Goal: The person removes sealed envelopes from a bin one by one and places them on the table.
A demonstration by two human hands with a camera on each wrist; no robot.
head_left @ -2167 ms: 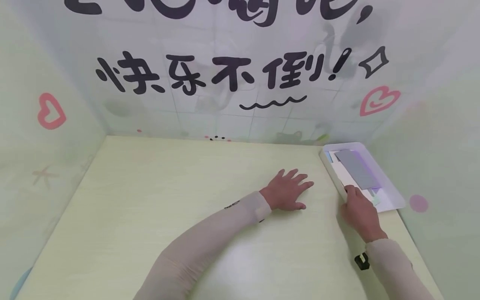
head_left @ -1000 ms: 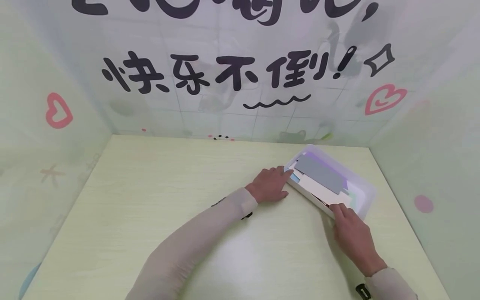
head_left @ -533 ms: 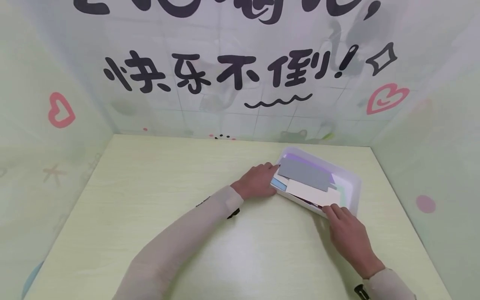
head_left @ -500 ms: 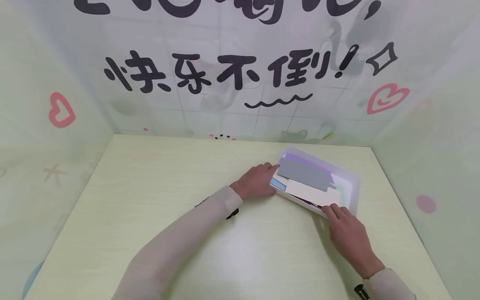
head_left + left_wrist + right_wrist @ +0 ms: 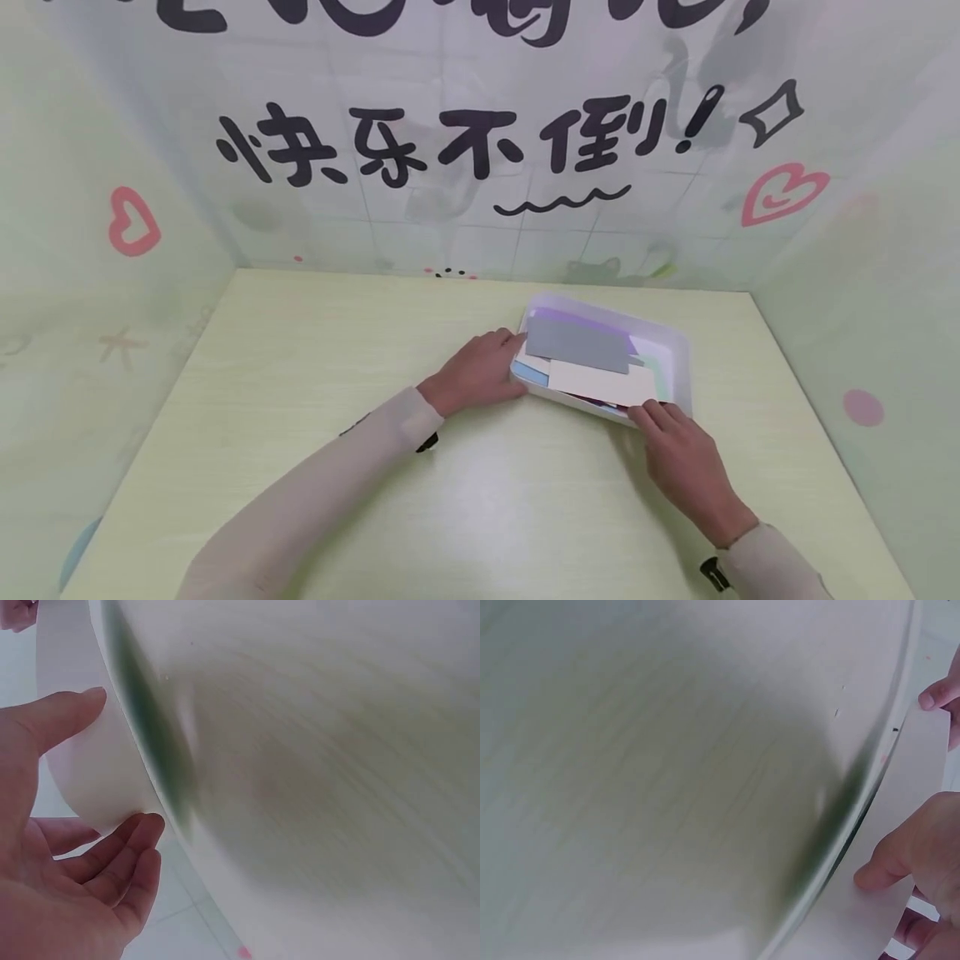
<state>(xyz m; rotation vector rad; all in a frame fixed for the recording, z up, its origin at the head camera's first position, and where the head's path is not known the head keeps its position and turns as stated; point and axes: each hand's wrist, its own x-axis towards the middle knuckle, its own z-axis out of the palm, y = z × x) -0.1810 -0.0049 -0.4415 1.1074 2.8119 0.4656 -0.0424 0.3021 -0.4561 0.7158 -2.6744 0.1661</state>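
A shallow white plastic tray (image 5: 681,367) stands toward the back right of the table, its long side slightly slanted. Inside lie flat paper or card pieces: a grey one (image 5: 577,342) on top, a cream one (image 5: 603,383) before it, a blue one (image 5: 531,372) at the left end, with purple and pale green showing beneath. My left hand (image 5: 477,372) holds the tray's left end; in the left wrist view the thumb (image 5: 71,716) lies on its front wall and the fingers bend at the corner. My right hand (image 5: 690,467) grips the front rim near the right corner, thumb (image 5: 885,862) against the outer wall.
The pale wood-grain table (image 5: 315,350) has a printed wall panel (image 5: 420,217) along its back edge. More pale panels rise at the left (image 5: 67,350) and right (image 5: 877,317) sides.
The tray has slid left from the back right corner and turned so its long side faces me more. My left hand, earlier spread on the table, now holds its left end.
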